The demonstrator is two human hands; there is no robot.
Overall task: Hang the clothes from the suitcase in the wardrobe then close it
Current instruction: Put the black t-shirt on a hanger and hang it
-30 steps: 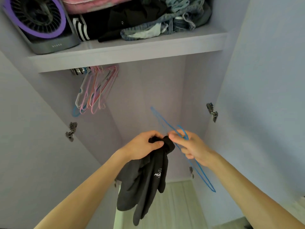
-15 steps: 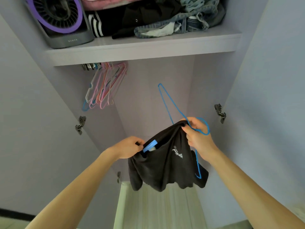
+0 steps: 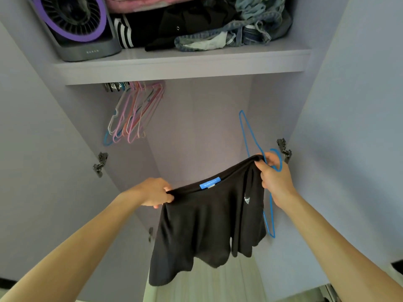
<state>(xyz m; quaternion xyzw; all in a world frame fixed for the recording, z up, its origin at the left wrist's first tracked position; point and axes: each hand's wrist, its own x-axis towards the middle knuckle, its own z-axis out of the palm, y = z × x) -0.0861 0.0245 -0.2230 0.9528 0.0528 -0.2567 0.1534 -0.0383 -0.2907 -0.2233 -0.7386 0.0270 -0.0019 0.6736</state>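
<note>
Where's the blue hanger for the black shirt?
In the head view, the blue hanger is on the right, gripped by the right hand beside the black shirt.

1. Both bare arms reach up and forward from the near bottom corners, angling in toward the middle.
2. The left forearm (image 3: 87, 247) rises from the lower left, with its wrist roughly straight.
3. The left hand (image 3: 156, 192) is the lower and nearer one. Its back faces up and its fingers curl under, pinching the left end of the neckline of a black top (image 3: 207, 225).
4. The right forearm (image 3: 338, 253) rises from the lower right.
5. The right hand (image 3: 275, 179) is higher and farther. Its fingers are curled round the other end of the neckline and a blue hanger (image 3: 248, 131) together.
6. The hands are well apart, with the neckline stretched between them.
</note>
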